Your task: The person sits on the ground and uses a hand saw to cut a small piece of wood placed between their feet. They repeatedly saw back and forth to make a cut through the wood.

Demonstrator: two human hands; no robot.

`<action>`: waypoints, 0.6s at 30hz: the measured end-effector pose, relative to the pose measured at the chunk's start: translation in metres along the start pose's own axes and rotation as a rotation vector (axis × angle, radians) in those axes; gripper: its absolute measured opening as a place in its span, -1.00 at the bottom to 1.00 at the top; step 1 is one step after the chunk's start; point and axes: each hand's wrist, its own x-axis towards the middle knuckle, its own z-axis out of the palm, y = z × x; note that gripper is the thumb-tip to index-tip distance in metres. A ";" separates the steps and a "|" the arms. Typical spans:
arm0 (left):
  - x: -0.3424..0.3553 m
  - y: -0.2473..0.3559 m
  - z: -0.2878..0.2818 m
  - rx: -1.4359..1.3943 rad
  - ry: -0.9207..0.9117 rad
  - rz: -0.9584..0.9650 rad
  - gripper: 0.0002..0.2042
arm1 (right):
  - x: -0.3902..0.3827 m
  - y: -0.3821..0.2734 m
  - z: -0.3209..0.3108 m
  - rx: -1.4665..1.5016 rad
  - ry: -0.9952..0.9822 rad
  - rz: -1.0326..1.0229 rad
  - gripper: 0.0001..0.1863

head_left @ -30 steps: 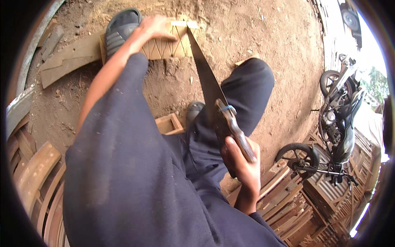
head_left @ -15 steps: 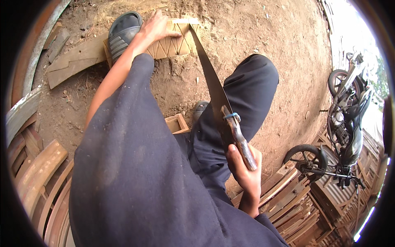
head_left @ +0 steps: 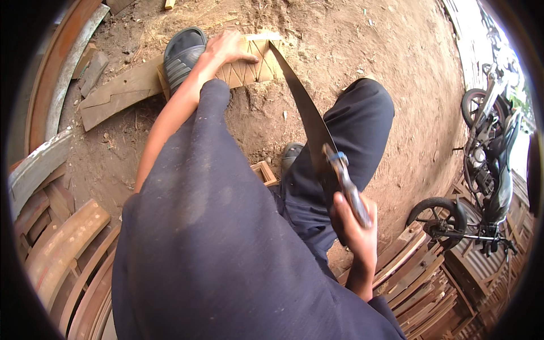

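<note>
The right hand (head_left: 356, 224) is wrapped around the handle of a handsaw (head_left: 303, 102), thumb up along the grip. The left hand (head_left: 226, 48) isn't clenched; it lies spread on a wooden board (head_left: 241, 73), thumb stretched toward the blade. That board is on the ground beneath the left hand, well ahead of the right one, and the saw's narrow tip meets it near the far edge, just right of the left thumb. A sandalled foot (head_left: 184, 68) is planted on it just left of that hand.

As I judge it, the marking is done: dark slanting lines zigzag across the face. Sawing looks to be under way near the right end, though I can't tell how deep any cut goes. The section by the left hand seems whole, so most of it is probably left.

Left of the left hand lies a notched plank (head_left: 122, 93); beyond the right hand are stacked slats (head_left: 419, 277) and a motorcycle (head_left: 481, 164).
</note>
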 end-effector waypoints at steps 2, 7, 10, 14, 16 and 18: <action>0.003 0.005 0.002 -0.022 0.010 0.007 -0.10 | 0.033 -0.002 0.009 -0.061 -0.022 -0.085 -0.72; 0.002 0.011 0.001 -0.015 -0.038 -0.026 -0.12 | 0.021 0.005 0.030 -0.161 -0.010 -0.211 -0.73; -0.005 0.013 -0.007 -0.059 -0.063 -0.060 -0.10 | -0.008 0.000 0.012 -0.116 -0.013 -0.054 -0.72; 0.001 0.000 0.002 -0.058 -0.002 -0.042 -0.11 | 0.031 0.004 0.024 -0.109 -0.026 -0.135 -0.71; 0.002 0.006 0.007 -0.058 -0.016 -0.036 -0.11 | 0.055 0.013 0.031 -0.067 -0.027 -0.143 -0.71; 0.005 0.007 0.003 -0.051 -0.090 -0.075 -0.10 | 0.036 0.008 0.030 -0.112 -0.024 -0.141 -0.72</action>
